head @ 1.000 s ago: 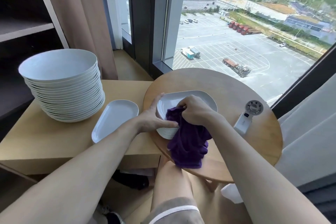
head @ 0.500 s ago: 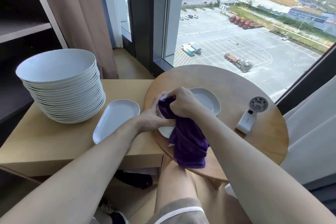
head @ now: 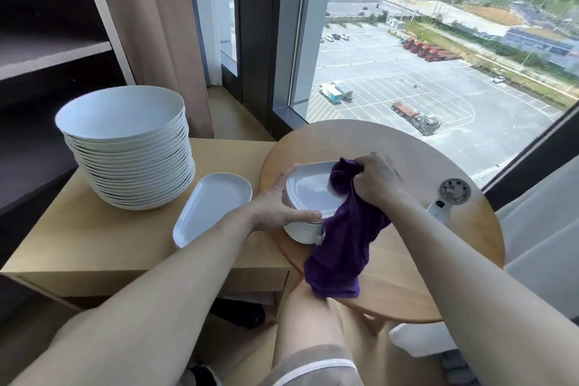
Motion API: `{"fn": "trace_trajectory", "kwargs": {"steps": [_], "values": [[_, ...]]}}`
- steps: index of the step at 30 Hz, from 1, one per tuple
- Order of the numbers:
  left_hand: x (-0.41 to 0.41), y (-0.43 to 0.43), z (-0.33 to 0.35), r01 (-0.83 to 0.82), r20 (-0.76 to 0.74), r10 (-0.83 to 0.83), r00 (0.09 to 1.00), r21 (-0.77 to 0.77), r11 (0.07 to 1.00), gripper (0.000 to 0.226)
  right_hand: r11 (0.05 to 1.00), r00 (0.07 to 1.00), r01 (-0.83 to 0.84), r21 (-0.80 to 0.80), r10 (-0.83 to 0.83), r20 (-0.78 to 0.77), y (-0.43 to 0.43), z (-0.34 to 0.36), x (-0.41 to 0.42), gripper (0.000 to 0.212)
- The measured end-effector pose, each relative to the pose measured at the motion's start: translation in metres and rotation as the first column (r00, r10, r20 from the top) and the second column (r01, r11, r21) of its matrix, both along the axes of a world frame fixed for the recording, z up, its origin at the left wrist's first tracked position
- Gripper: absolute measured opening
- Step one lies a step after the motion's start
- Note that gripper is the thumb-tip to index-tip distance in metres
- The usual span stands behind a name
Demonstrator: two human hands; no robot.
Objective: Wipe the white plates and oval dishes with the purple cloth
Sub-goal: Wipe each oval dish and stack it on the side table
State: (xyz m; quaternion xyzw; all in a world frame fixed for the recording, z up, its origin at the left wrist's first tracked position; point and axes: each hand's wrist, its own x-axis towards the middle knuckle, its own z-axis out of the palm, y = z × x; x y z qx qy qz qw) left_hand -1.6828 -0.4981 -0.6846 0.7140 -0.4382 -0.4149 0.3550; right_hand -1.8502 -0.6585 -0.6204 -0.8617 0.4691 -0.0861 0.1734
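A stack of white oval dishes (head: 310, 191) stands on the round wooden table (head: 391, 260). My left hand (head: 279, 207) braces the stack's left side, fingers straight along the rim and thumb on the near edge. My right hand (head: 379, 180) grips the bunched purple cloth (head: 341, 238) and presses it on the top dish's right end; the rest of the cloth hangs over the table's front edge. One single oval dish (head: 213, 207) lies on the lower side table, beside a tall stack of white round plates (head: 131, 150).
A small white hand-held fan (head: 448, 200) lies on the round table to the right of my right arm. The rectangular wooden side table (head: 94, 229) sits left, with dark shelving behind it. A large window and curtain are straight ahead. My knee is under the cloth.
My right hand has swept the cloth from the dish's left end across to its right end. My left hand has stayed against the stack, its fingers now straighter along the rim.
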Motion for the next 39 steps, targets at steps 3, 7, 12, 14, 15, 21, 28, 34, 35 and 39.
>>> {"fn": "trace_trajectory", "kwargs": {"steps": [3, 7, 12, 14, 15, 21, 28, 34, 35, 39], "values": [[-0.002, 0.000, 0.000, -0.007, 0.020, 0.007, 1.000, -0.001, 1.000, 0.120, 0.992, 0.997, -0.038, -0.121, 0.030, -0.067, 0.007, -0.007, -0.014, 0.031], [-0.006, 0.000, 0.002, -0.014, 0.042, 0.014, 0.999, -0.003, 1.000, 0.121, 0.989, 0.996, -0.033, -0.142, 0.021, -0.087, 0.019, -0.013, -0.023, 0.021], [-0.009, 0.001, 0.006, -0.023, 0.053, 0.023, 0.998, -0.006, 1.000, 0.127, 0.989, 0.993, -0.047, -0.142, 0.030, -0.113, 0.041, -0.021, -0.029, 0.030], [-0.010, 0.001, 0.007, -0.023, 0.046, 0.023, 0.999, -0.011, 1.000, 0.130, 0.987, 0.992, -0.082, -0.135, 0.067, -0.111, 0.049, -0.020, -0.028, 0.034], [-0.011, 0.001, 0.007, -0.021, 0.049, 0.022, 0.999, -0.011, 1.000, 0.130, 0.986, 0.991, -0.101, -0.129, 0.089, -0.098, 0.052, -0.018, -0.027, 0.033], [-0.009, 0.000, 0.005, -0.027, 0.025, 0.026, 0.999, 0.015, 1.000, 0.130, 0.964, 0.964, -0.265, -0.030, 0.265, -0.022, 0.066, -0.006, -0.008, 0.027], [-0.005, -0.003, 0.001, -0.005, -0.045, 0.005, 0.999, 0.003, 1.000, 0.140, 0.938, 0.944, -0.330, -0.109, 0.325, -0.064, 0.075, -0.009, 0.037, 0.036], [-0.003, -0.004, -0.004, -0.013, -0.078, 0.011, 0.997, -0.028, 1.000, 0.125, 0.946, 0.956, -0.292, -0.143, 0.294, -0.011, 0.057, -0.020, 0.048, 0.032], [-0.003, -0.004, -0.004, -0.019, -0.076, 0.016, 0.997, -0.030, 0.999, 0.124, 0.951, 0.960, -0.279, -0.136, 0.282, 0.001, 0.052, -0.021, 0.047, 0.033], [-0.005, -0.001, 0.001, -0.017, -0.053, 0.016, 0.998, -0.016, 1.000, 0.125, 0.966, 0.974, -0.222, -0.130, 0.225, 0.016, 0.031, -0.021, 0.042, 0.036]]}}
